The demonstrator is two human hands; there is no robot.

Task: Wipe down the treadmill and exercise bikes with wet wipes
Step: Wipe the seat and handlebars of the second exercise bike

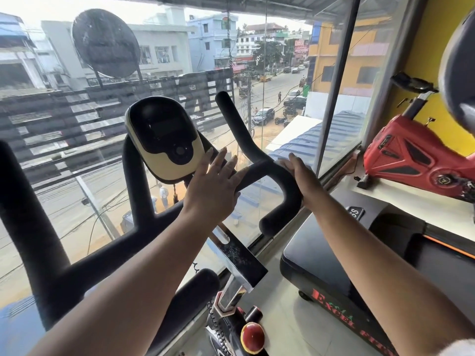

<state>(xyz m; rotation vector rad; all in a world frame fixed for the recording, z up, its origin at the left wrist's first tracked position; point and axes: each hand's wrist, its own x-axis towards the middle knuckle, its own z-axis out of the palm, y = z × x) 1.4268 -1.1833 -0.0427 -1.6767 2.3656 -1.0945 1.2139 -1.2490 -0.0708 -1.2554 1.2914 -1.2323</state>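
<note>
Here, the exercise bike's handlebar [259, 170] is a set of looping matte black tubes with rounded, padded-looking ends. On its centre post sits the console [164, 140], an egg-shaped shell of glossy cream plastic around a black face with a dark screen. The left hand [216, 183] is released, its fingers straight and spread. Its fingertips reach the console's lower right edge and its thumb lies across the bar. The right hand [300, 173] lies palm down on the right bend of the handlebar. Whether its fingers clasp the bar or only press on it cannot be told, and no wipe can be made out under it. Below, a chrome stem [236, 255] drops to a round red knob [253, 335]. At right stand a black treadmill [321, 265] with red lettering and an angular red bike [411, 155] on a white ledge [416, 201].
</note>
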